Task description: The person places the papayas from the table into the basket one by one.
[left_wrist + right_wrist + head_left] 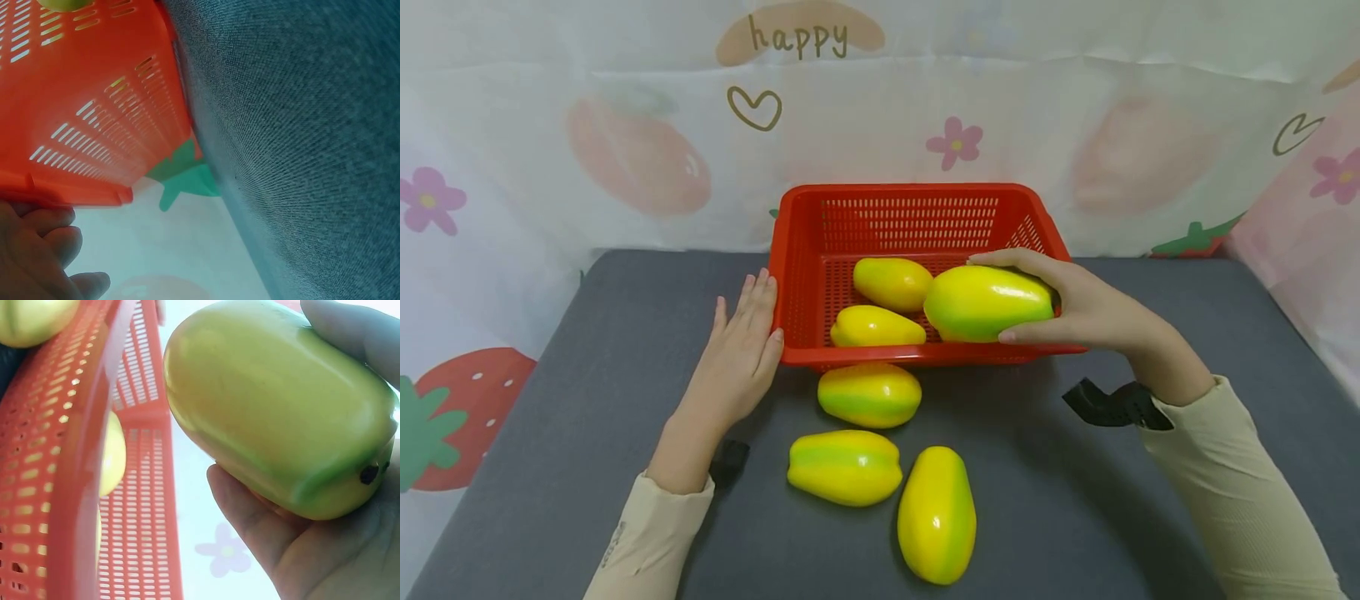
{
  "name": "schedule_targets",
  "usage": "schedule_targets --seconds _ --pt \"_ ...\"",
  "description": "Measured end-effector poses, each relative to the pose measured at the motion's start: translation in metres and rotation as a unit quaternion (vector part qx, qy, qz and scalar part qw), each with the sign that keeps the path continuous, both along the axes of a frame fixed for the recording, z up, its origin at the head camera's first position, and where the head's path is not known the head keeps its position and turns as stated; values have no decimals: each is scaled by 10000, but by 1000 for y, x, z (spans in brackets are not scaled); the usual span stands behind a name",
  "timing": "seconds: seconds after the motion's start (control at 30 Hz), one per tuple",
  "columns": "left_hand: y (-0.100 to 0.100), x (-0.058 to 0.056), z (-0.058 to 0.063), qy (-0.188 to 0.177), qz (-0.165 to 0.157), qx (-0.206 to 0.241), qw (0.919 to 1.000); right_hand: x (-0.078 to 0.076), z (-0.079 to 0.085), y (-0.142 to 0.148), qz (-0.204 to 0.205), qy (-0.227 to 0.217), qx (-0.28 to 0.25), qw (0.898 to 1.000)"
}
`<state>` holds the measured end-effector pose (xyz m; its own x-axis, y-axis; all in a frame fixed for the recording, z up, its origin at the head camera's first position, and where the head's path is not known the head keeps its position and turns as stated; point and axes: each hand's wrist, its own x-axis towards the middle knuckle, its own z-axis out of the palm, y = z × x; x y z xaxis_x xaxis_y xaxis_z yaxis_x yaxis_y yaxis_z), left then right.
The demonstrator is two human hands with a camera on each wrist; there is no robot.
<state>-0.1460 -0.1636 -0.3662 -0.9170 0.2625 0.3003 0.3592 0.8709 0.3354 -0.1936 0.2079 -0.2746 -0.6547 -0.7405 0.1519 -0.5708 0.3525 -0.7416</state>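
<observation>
My right hand (1075, 304) grips a yellow-green papaya (988, 304) over the right part of a red plastic basket (917, 357). In the right wrist view, thumb and fingers wrap around this papaya (281, 406), its dark stem spot near the palm. Flat against the basket's left side rests my left hand (737, 358), fingers straight; the left wrist view has its fingertips (56, 244) at the basket rim (62, 199). Inside the basket lie two papayas, one at the back (892, 283) and one nearer the front wall (877, 326).
Three more papayas lie on the grey cloth in front of the basket: one close to its front wall (869, 396), one below that (845, 468), and one to the right (937, 515). Behind the table hangs a printed curtain (865, 108).
</observation>
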Motion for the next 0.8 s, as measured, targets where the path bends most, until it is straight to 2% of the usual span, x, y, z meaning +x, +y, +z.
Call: schedule_targets --seconds 0.3,0.6,0.8 --pt "0 0 -1 -20 32 -36 10000 -23 1 -2 -251 -537 -19 9982" --pt "0 0 -1 -66 54 -22 10000 -45 -3 -3 -893 -965 228 9911" --pt "0 0 -1 -63 46 1 10000 -61 -7 -6 -1009 -1052 349 9887"
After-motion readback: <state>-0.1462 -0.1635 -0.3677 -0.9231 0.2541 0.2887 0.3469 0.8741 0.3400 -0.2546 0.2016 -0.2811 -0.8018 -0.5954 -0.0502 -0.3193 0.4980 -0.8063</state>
